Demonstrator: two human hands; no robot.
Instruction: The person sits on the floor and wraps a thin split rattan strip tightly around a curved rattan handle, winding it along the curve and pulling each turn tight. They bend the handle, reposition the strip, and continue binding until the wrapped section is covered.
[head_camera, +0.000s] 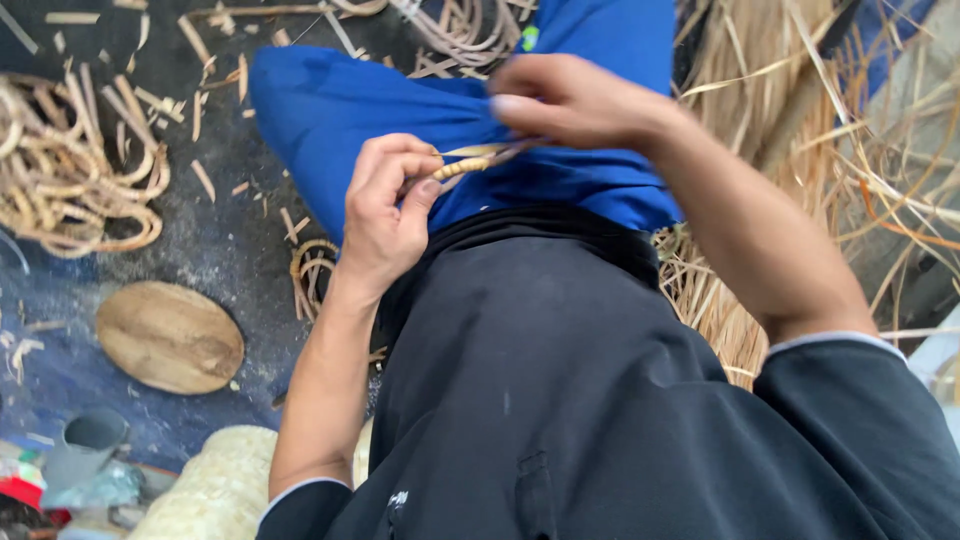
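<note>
Strip (470, 160) of pale cane lies crosswise at frame centre, our left hand (385, 215) pinching its lower-left end, our right hand (570, 100) closed on the upper-right end.

Taking the oval wooden board (169, 336) on the floor as the mark: the dusty dark floor (225, 235) just above and right of it is open, with only scattered cane chips. Up and left of the board, a tangle of cane coils (70, 175) blocks the way. Below it, a grey jug (88, 443) and a pale woven basket (215, 490) crowd the edge. Far right of the board, a dense heap of loose straw strips (790, 150) fills the ground, perhaps reaching the frame's edge.
</note>
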